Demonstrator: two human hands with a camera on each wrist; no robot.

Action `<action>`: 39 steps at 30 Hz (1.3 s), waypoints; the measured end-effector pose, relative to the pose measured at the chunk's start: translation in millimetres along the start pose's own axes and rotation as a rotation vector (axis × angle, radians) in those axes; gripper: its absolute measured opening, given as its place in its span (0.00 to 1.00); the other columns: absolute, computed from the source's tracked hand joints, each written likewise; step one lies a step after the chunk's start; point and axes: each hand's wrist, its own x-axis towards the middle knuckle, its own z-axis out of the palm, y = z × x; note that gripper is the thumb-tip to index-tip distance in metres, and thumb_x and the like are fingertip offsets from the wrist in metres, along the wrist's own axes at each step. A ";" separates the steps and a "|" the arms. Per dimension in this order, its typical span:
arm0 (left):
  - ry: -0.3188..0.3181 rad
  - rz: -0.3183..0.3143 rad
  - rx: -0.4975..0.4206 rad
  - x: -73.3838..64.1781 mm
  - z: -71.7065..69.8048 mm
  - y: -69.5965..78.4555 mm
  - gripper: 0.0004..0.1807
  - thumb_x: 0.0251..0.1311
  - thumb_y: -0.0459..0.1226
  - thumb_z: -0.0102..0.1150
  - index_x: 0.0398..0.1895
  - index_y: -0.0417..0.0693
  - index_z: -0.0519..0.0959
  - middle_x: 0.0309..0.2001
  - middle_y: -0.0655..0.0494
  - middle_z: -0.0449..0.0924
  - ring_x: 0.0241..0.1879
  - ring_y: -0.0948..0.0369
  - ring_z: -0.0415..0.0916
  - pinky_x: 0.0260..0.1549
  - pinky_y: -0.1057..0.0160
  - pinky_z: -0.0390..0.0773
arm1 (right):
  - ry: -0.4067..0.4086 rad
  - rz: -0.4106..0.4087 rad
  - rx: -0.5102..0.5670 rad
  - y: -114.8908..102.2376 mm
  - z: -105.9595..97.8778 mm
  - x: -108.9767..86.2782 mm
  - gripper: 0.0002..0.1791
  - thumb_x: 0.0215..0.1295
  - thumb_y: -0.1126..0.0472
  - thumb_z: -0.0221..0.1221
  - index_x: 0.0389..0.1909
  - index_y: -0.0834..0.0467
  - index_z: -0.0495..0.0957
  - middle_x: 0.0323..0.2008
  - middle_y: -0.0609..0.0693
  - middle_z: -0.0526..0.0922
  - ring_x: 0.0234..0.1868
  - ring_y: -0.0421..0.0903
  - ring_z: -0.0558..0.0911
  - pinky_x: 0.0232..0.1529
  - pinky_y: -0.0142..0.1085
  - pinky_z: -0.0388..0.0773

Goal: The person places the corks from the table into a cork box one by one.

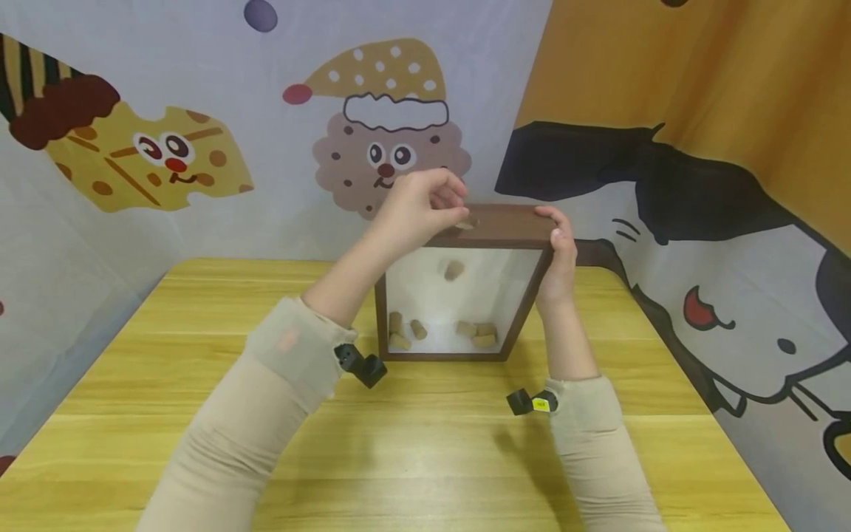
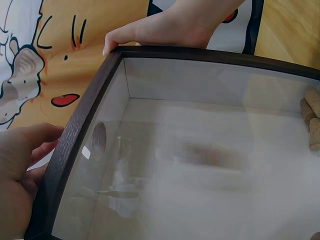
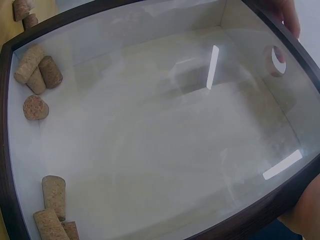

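A shadow box frame (image 1: 380,310) with dark wooden edges and a clear front stands on the table, tilted. Several corks (image 1: 485,340) lie along its bottom inside, in a left and a right cluster. One blurred cork (image 1: 454,270) is in mid-air behind the pane, below the round hole (image 2: 99,137) in the top edge. My left hand (image 1: 422,203) is over the top beside that hole, fingers loosely bent, with nothing visible between them. My right hand (image 1: 561,258) grips the frame's upper right corner and side. Reflections on the pane blur part of the inside.
The frame rests on a yellow wood-grain table (image 1: 412,458). A few more corks (image 3: 22,10) lie outside the frame, beyond its bottom edge in the right wrist view. A cartoon-printed cloth (image 1: 266,148) hangs close behind and beside the table.
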 end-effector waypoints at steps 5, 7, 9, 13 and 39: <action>0.036 0.013 -0.031 -6.6 -1.3 -0.3 0.11 0.57 0.35 0.66 0.43 0.45 0.80 0.35 0.59 0.81 0.35 0.64 0.76 0.39 0.67 0.75 | 0.001 0.009 0.019 -0.2 -0.2 -0.2 0.26 0.61 0.39 0.50 0.53 0.49 0.77 0.51 0.54 0.73 0.48 0.50 0.69 0.45 0.41 0.62; 0.062 0.024 -0.051 -12.7 -2.5 0.2 0.11 0.57 0.35 0.66 0.43 0.45 0.80 0.35 0.59 0.81 0.34 0.64 0.76 0.38 0.67 0.75 | 0.000 0.012 0.024 -0.9 0.3 -0.3 0.25 0.61 0.39 0.50 0.53 0.49 0.77 0.51 0.54 0.73 0.49 0.50 0.69 0.45 0.41 0.63; 0.083 0.040 -0.094 -21.0 -4.1 0.8 0.11 0.57 0.34 0.66 0.43 0.44 0.80 0.35 0.59 0.82 0.34 0.64 0.76 0.38 0.67 0.76 | -0.001 0.008 0.023 -1.4 0.6 -0.4 0.25 0.61 0.40 0.50 0.53 0.49 0.77 0.51 0.54 0.74 0.49 0.51 0.69 0.45 0.41 0.63; 0.114 0.080 -0.195 -43.3 -6.7 -0.3 0.11 0.57 0.32 0.65 0.44 0.43 0.79 0.36 0.58 0.82 0.36 0.64 0.77 0.38 0.64 0.77 | -0.001 0.003 0.022 -1.7 0.9 -0.5 0.25 0.61 0.40 0.50 0.53 0.49 0.77 0.51 0.54 0.74 0.49 0.51 0.69 0.46 0.41 0.62; 0.142 -0.138 -0.128 -164.7 -26.1 -119.8 0.16 0.58 0.35 0.66 0.50 0.43 0.79 0.41 0.52 0.82 0.38 0.60 0.75 0.36 0.61 0.72 | -0.015 -0.004 0.003 0.1 -0.9 1.0 0.28 0.60 0.37 0.50 0.54 0.50 0.76 0.52 0.53 0.73 0.51 0.51 0.68 0.48 0.41 0.61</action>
